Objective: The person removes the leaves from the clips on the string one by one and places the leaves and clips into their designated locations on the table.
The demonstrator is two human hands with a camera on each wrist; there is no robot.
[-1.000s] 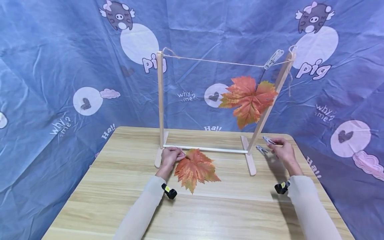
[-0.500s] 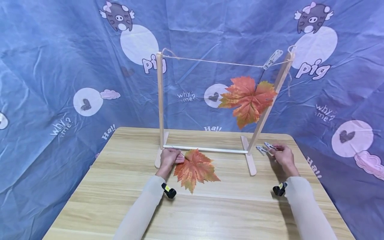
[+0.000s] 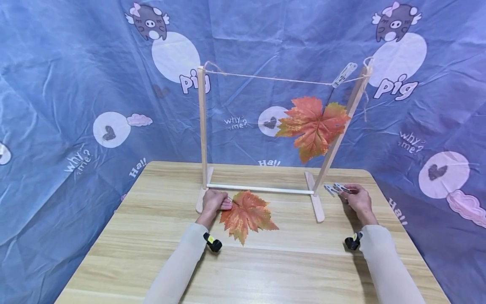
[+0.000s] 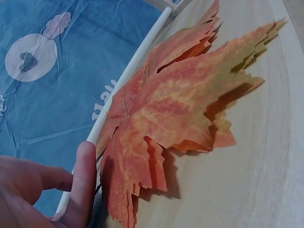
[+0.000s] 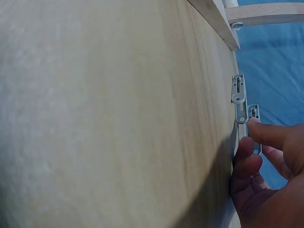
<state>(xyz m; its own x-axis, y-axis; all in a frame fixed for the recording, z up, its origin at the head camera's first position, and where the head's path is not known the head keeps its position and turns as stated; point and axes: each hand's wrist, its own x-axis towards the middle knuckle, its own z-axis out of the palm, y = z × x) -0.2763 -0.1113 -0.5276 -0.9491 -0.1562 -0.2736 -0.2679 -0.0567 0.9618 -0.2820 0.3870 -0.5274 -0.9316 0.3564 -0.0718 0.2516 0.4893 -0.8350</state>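
By its thin stem, my left hand (image 3: 214, 202) pinches an orange-red artificial maple leaf (image 3: 248, 215), which lies low over the table. In the left wrist view that leaf (image 4: 161, 104) spreads out beyond the fingers, and much of the stem is hidden. My right hand (image 3: 358, 199) pinches a pale clothespin (image 3: 340, 187) between thumb and fingers near the table's right side. A second clothespin (image 3: 329, 190) lies just left of it; in the right wrist view this clothespin (image 5: 239, 99) overlaps or nearly touches the pinched one.
A wooden frame stands on the table (image 3: 265, 274), with a left post (image 3: 203, 126), a white bottom rod (image 3: 262, 188) and a string (image 3: 273, 77) across the top. Another maple leaf (image 3: 315, 126) hangs from the string by a clothespin (image 3: 344, 75). A blue printed curtain (image 3: 243, 42) surrounds the table.
My right hand has lowered the clothespin towards the table, bringing it close beside the other one. My left hand and its leaf have barely moved.
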